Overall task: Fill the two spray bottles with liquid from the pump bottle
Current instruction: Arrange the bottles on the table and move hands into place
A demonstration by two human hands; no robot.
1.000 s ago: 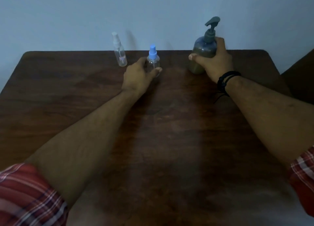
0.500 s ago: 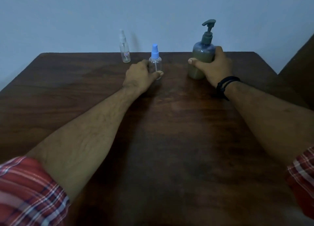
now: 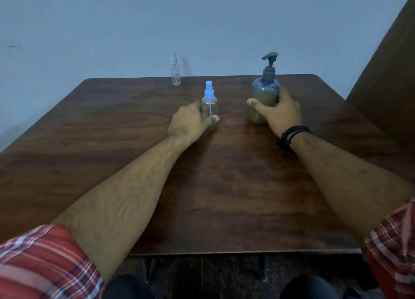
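On the dark wooden counter [image 3: 134,164], the left hand [image 3: 190,121] curls around the lower body of a small clear spray bottle with a blue nozzle [image 3: 209,103], thumb pressed across its near side. The bottle stands upright and looks empty. The right hand [image 3: 278,112] grips the pump bottle [image 3: 265,92], which holds murky greenish liquid beneath a grey pump head and stands upright to the right of the blue-nozzled bottle. A second, slimmer clear spray bottle [image 3: 175,73] stands alone near the counter's far edge by the pale blue wall [image 3: 202,18]. Black bands [image 3: 292,134] circle the right wrist.
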